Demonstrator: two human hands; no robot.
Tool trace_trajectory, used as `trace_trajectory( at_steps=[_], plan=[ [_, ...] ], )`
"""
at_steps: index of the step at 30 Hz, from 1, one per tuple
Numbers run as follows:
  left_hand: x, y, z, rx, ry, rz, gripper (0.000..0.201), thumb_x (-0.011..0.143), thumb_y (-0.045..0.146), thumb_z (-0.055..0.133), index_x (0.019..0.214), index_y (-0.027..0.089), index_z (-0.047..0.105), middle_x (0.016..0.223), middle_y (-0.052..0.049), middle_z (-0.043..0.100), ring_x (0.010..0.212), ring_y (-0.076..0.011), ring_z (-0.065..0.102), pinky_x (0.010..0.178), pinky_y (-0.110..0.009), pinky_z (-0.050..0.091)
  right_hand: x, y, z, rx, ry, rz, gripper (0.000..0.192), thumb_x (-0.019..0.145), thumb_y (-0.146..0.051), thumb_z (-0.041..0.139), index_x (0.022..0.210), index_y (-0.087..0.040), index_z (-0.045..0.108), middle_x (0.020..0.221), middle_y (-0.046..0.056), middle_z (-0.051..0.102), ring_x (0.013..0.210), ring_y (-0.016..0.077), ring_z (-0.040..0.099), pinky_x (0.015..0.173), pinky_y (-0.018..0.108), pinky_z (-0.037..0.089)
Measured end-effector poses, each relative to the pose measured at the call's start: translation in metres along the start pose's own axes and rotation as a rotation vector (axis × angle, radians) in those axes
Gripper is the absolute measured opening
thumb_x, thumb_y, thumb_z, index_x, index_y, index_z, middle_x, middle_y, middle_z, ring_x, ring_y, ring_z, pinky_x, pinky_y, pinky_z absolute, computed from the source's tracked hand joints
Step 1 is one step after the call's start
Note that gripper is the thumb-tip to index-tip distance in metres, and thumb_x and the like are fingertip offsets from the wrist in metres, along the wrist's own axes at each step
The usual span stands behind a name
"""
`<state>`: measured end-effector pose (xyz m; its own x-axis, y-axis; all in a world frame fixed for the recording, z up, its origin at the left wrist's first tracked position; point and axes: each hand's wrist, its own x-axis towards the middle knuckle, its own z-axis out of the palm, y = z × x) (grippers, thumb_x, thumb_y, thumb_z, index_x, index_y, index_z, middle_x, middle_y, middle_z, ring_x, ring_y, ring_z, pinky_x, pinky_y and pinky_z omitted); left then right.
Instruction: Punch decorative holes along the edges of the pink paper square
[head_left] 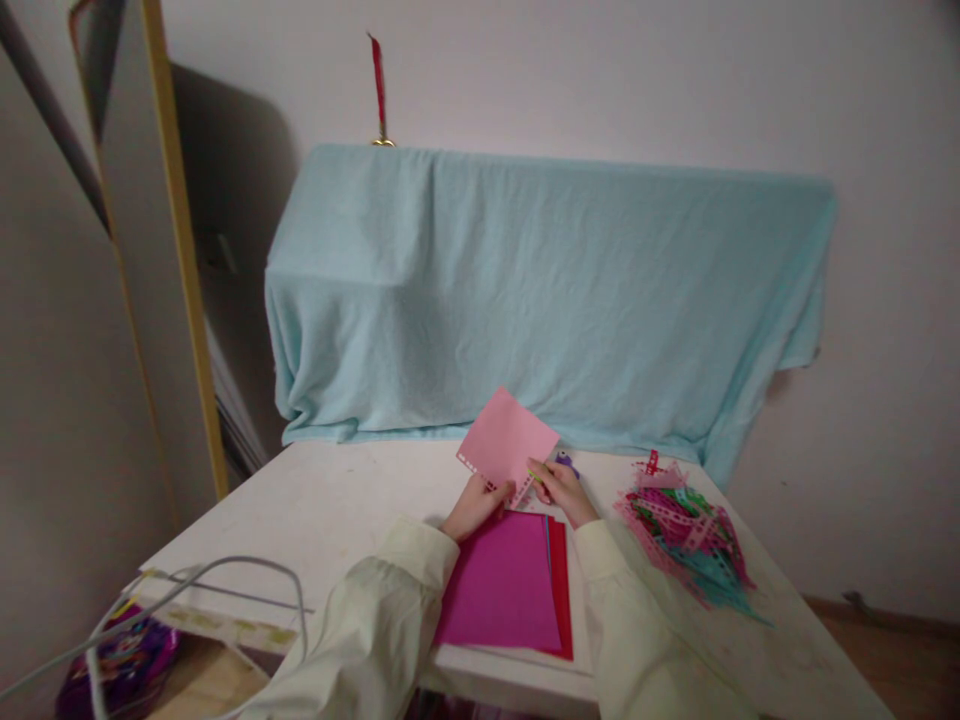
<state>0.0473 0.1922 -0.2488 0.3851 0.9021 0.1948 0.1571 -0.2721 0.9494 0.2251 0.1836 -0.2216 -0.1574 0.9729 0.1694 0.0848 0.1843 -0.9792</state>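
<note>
So the light pink rectangular paper sheet (pixel 506 440) is held up just above the white tabletop (pixel 337 510), near the middle toward the back edge. It's tilted like a diamond, one corner pointing up at the pale blue cloth (pixel 555 290) draped behind it, and its long axis runs from lower left to upper right. The lower-left edge has a row of small punched holes along it.

The left hand (pixel 474 507) is closed on the bottom corner, fingers pinching the sheet. The right hand (pixel 564 490) is curled on the lower right edge, also gripping the paper along with something small and yellow-green, which I can't make out. A little purple object (pixel 566 461) sits just behind that hand, partly hidden.

Right under the hands lies a stack of magenta and red paper sheets (pixel 510 585). Off to the right there's a messy pile of pink, green and teal punched paper strips (pixel 686 535), well apart from the stack.
</note>
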Motion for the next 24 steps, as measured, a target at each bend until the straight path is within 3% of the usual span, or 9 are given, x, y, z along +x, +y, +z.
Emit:
trace_trajectory(
  at_steps=[13, 19, 24],
  plan=[
    [-0.002, 0.004, 0.0, -0.029, -0.009, -0.021, 0.036, 0.082, 0.043, 0.046, 0.059, 0.015, 0.054, 0.046, 0.001, 0.051, 0.042, -0.0117, 0.045, 0.045, -0.023, 0.031, 0.0, 0.0, 0.001, 0.029, 0.011, 0.011, 0.044, 0.079, -0.058, 0.053, 0.058, -0.02, 0.045, 0.043, -0.006, 0.039, 0.037, 0.0077, 0.03, 0.041, 0.024, 0.022],
    [-0.005, 0.011, 0.0, 0.072, 0.029, -0.129, 0.043, 0.08, 0.047, 0.046, 0.051, 0.016, 0.051, 0.044, 0.001, 0.049, 0.041, -0.0108, 0.042, 0.045, -0.024, 0.029, -0.001, -0.003, 0.001, 0.007, 0.007, 0.008, 0.047, 0.079, -0.06, 0.05, 0.056, -0.02, 0.044, 0.042, -0.006, 0.038, 0.037, 0.0078, 0.03, 0.041, 0.024, 0.022],
    [-0.004, 0.01, 0.0, -0.021, 0.009, -0.14, 0.044, 0.082, 0.048, 0.041, 0.054, 0.016, 0.052, 0.043, 0.001, 0.049, 0.043, -0.012, 0.045, 0.049, -0.025, 0.034, -0.001, -0.001, 0.0, 0.019, 0.01, 0.01, 0.046, 0.078, -0.06, 0.051, 0.057, -0.02, 0.043, 0.043, -0.006, 0.04, 0.036, 0.0073, 0.031, 0.04, 0.024, 0.022]
  ],
)
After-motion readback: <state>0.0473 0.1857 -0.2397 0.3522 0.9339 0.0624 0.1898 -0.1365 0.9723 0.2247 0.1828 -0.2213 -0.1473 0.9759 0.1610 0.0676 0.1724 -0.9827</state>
